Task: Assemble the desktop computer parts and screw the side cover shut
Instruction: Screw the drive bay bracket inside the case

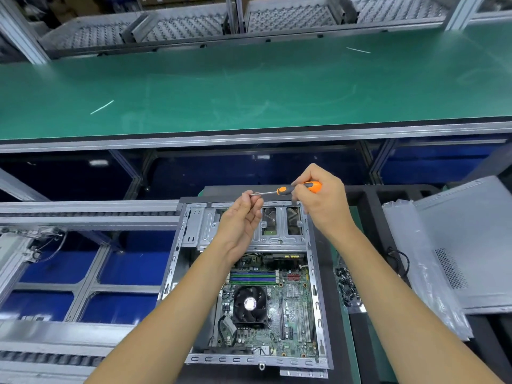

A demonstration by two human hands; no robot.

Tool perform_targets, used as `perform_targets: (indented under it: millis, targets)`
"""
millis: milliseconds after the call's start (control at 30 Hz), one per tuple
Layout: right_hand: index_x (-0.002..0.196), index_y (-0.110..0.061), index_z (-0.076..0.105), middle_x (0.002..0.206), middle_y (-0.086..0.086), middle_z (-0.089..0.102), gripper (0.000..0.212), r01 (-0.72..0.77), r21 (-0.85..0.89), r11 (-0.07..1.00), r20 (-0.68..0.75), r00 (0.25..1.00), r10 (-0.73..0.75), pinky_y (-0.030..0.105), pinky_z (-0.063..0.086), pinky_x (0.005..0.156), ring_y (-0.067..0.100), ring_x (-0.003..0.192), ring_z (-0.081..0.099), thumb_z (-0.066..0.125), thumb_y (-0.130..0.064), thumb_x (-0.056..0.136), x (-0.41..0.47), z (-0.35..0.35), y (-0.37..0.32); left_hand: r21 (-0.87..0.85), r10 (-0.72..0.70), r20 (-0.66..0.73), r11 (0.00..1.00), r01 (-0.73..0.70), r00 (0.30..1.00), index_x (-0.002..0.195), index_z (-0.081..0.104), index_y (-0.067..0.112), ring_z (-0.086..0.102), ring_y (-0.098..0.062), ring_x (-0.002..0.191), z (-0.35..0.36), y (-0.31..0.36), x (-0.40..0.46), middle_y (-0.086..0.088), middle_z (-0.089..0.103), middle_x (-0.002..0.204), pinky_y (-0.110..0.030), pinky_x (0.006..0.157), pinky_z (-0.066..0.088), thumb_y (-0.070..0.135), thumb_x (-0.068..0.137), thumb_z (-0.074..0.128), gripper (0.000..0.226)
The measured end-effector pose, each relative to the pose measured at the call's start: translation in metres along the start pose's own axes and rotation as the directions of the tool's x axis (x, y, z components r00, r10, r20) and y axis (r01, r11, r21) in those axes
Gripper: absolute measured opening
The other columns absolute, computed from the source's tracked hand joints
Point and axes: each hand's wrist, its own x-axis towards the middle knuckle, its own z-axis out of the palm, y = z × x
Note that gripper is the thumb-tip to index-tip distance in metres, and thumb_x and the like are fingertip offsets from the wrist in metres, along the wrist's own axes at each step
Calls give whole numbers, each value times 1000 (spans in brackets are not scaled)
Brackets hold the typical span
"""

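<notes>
From the head camera, the open computer case (250,286) lies flat on its side, close in front of the person. Its inside faces up. You can see the green motherboard (288,309) with a black fan (250,304) on it, and the metal drive cage (263,225) at the far end.

The right hand (318,198) is curled around the orange and black handle of a screwdriver (291,189). It holds the tool sideways, above the far end of the case. The left hand (241,220) pinches the thin metal tip with its fingertips (256,195). It may be putting a screw on the tip, but that is too small to see.

The side cover (476,245) lies to the right, well apart from the case, partly under a clear plastic bag (415,259). A little pile of black screws (347,286) sits just beside the case.

I think the screwdriver is light and stiff, and the rubbery handle is the best place to hold it. A screw is tiny and slips away fast, so pinch it gently. The cover looks thin, flat and a bit bendy, with sharp edges, so hold it by two long sides. The motherboard can break, so keep the tip away from it
</notes>
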Motion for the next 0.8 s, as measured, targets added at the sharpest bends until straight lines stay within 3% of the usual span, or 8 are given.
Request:
perform_targets:
  millis: [133,233,333,400,533,633,700,800]
  targets:
    - [74,-25,61,73,6,68,9,12,-2,1000,-6,1000,-12,47,53,59,33,70,62,59,-18,80,-1,-1,-2,64,11,42,998,-14,999,130,61,13,68,-13,115,-2,0,-3,-4,73,121,-21,86,58,43,87,61,53]
    - [77,-19,62,73,7,67,6,25,-10,1000,-15,1000,-25,48,53,59,35,72,64,58,-17,81,-1,-4,-1,145,-22,49,989,15,999,137,53,11,65,-17,123,-9,0,-10,-7,69,130,-27,94,54,60,94,42,66]
    - [76,-19,62,72,6,67,5,19,-20,1000,-21,1000,-19,45,52,58,34,70,63,59,-17,79,0,-6,2,203,-43,-64,978,55,997,106,60,9,71,-17,90,-23,-9,-26,-8,74,96,-28,77,53,68,92,37,64]
    - [76,-23,60,72,4,66,7,19,-35,999,-22,1000,-20,40,48,53,27,65,61,60,-16,79,2,-7,5,223,-40,-171,972,79,984,82,53,14,54,-17,62,-34,-26,-40,-4,59,69,-27,59,43,64,96,40,53]
    - [76,-28,57,70,-2,61,16,4,-65,998,-16,1000,-5,26,44,52,14,56,53,64,-15,80,3,-7,13,321,-32,-395,932,170,918,77,47,15,45,-14,53,-56,-71,-58,-1,54,61,-29,55,37,45,106,42,43]
    - [78,-25,59,73,-3,63,17,-9,-101,995,6,1000,9,23,44,53,13,58,56,67,-11,82,2,-4,20,382,-71,-440,888,258,895,88,54,9,61,-17,78,-62,-90,-57,-9,63,88,-33,80,52,36,103,54,31]
    - [78,-25,59,71,-5,62,18,-20,-122,992,26,999,23,17,41,52,8,57,54,68,-10,82,3,-2,25,390,-139,-399,869,305,906,104,56,6,64,-22,106,-61,-96,-51,-13,65,116,-38,106,48,33,97,65,30]
    - [77,-25,58,64,-14,58,22,-31,-164,986,67,997,43,12,37,49,4,53,50,67,-6,83,4,0,31,425,-215,-346,832,357,913,148,33,2,52,-28,133,-55,-95,-39,-15,51,145,-48,119,35,38,88,74,81]
